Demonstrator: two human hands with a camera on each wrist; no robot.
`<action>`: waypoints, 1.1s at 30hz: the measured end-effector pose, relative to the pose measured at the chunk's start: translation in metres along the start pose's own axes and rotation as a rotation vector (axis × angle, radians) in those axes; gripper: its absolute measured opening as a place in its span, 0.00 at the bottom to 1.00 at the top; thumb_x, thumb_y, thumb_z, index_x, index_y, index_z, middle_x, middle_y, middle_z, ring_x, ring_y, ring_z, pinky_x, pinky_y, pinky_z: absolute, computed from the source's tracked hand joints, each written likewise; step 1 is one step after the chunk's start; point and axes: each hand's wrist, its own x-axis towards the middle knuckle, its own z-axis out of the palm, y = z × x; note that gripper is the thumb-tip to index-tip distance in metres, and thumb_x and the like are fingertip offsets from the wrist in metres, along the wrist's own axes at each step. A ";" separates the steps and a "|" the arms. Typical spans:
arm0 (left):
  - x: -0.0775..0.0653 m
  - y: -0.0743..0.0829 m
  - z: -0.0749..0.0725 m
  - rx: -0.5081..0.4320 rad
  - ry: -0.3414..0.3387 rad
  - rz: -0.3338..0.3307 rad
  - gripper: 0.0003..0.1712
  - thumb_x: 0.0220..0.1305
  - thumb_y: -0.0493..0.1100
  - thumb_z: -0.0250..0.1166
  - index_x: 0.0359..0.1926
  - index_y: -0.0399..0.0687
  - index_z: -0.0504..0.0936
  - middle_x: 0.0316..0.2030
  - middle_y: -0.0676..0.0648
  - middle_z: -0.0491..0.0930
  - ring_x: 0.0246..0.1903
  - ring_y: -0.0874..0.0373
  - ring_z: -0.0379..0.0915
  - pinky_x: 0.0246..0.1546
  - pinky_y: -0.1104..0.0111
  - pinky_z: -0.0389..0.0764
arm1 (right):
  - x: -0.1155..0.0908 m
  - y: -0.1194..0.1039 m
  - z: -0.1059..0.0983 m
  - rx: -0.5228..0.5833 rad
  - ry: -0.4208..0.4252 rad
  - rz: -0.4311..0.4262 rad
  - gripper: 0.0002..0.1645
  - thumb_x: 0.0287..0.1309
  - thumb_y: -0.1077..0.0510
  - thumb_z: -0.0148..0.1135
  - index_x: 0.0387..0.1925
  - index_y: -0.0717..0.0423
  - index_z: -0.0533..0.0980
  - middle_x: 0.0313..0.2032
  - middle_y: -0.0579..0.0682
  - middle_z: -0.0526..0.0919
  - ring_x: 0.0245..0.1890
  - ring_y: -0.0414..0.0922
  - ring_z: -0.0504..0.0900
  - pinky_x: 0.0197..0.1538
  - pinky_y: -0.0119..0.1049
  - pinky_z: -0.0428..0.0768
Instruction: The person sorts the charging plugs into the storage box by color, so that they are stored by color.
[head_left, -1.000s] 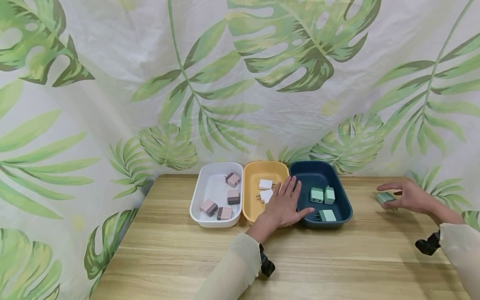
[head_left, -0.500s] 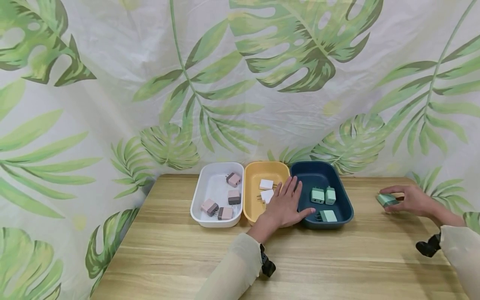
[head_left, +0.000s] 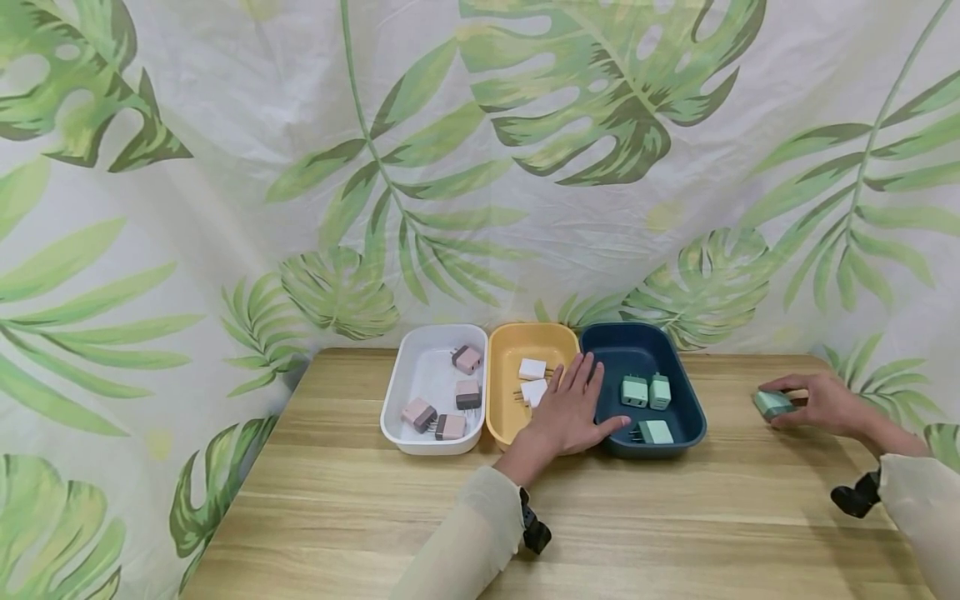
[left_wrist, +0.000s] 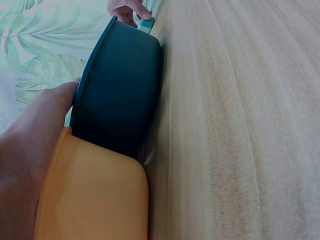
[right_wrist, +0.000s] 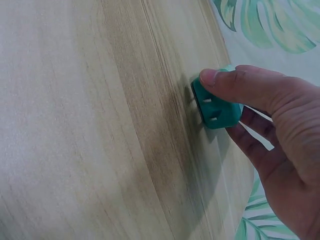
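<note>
My right hand [head_left: 825, 404] pinches a green phone charger [head_left: 772, 404] between thumb and fingers at the right of the table. In the right wrist view the charger [right_wrist: 217, 105] is right at the wood surface, two slots facing the camera; whether it touches is unclear. My left hand [head_left: 567, 408] lies with fingers spread across the adjoining rims of the yellow tray [head_left: 504, 333] and the dark blue tray [head_left: 690, 383]. White chargers [head_left: 533, 369] lie in the yellow tray, partly hidden by that hand. Three green chargers [head_left: 656, 432] sit in the blue tray.
Left of the yellow tray stands a white tray [head_left: 408, 358] with several pink-and-grey chargers [head_left: 467, 393]. The three trays touch side by side near the back edge of the wooden table [head_left: 637, 525]. A leaf-print cloth [head_left: 562, 225] hangs behind.
The green charger in my right hand has turned and come lower, its prongs no longer showing in the head view. My left hand and the trays have stayed in place.
</note>
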 end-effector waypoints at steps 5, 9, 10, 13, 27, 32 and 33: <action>0.001 0.000 0.002 -0.013 -0.004 -0.001 0.58 0.73 0.82 0.39 0.87 0.51 0.44 0.86 0.46 0.38 0.85 0.53 0.26 0.83 0.53 0.40 | -0.003 0.001 0.001 0.001 0.002 0.009 0.30 0.42 0.63 0.87 0.50 0.67 0.86 0.48 0.67 0.87 0.40 0.25 0.79 0.37 0.27 0.84; -0.002 0.002 -0.001 0.007 0.013 0.002 0.58 0.73 0.82 0.38 0.87 0.50 0.47 0.86 0.45 0.41 0.85 0.52 0.30 0.83 0.52 0.44 | -0.004 -0.002 0.002 -0.016 -0.011 0.056 0.30 0.44 0.61 0.87 0.50 0.66 0.87 0.48 0.67 0.88 0.39 0.26 0.80 0.37 0.28 0.84; -0.002 0.002 -0.002 0.014 0.018 0.001 0.58 0.72 0.82 0.38 0.86 0.50 0.48 0.86 0.45 0.42 0.85 0.52 0.31 0.83 0.53 0.45 | -0.004 -0.003 0.002 -0.019 -0.010 0.064 0.30 0.44 0.60 0.87 0.50 0.65 0.87 0.48 0.66 0.88 0.39 0.26 0.80 0.36 0.28 0.84; -0.003 0.002 -0.004 0.021 0.028 0.006 0.57 0.73 0.82 0.38 0.86 0.49 0.48 0.86 0.45 0.43 0.85 0.51 0.33 0.83 0.52 0.46 | -0.005 -0.007 0.003 -0.017 0.004 0.071 0.30 0.44 0.60 0.87 0.50 0.65 0.87 0.47 0.65 0.88 0.38 0.27 0.81 0.35 0.28 0.83; 0.001 0.000 -0.002 0.015 -0.002 -0.002 0.57 0.73 0.82 0.37 0.87 0.50 0.46 0.86 0.45 0.40 0.85 0.52 0.28 0.83 0.52 0.42 | -0.004 -0.012 0.005 -0.018 0.060 0.041 0.29 0.44 0.61 0.87 0.50 0.65 0.87 0.45 0.65 0.88 0.41 0.23 0.78 0.36 0.24 0.83; -0.001 0.001 -0.002 0.023 0.004 0.002 0.57 0.73 0.82 0.37 0.87 0.50 0.46 0.86 0.45 0.41 0.85 0.51 0.30 0.83 0.52 0.43 | -0.003 -0.017 0.004 -0.025 0.066 0.055 0.29 0.46 0.59 0.87 0.51 0.64 0.87 0.45 0.63 0.88 0.41 0.22 0.78 0.37 0.26 0.85; -0.001 0.002 -0.003 0.027 0.008 0.003 0.57 0.73 0.82 0.37 0.87 0.50 0.46 0.86 0.45 0.41 0.85 0.51 0.30 0.83 0.52 0.44 | -0.003 -0.018 0.004 -0.027 0.073 0.053 0.29 0.46 0.58 0.87 0.50 0.64 0.87 0.45 0.62 0.88 0.41 0.22 0.78 0.37 0.27 0.85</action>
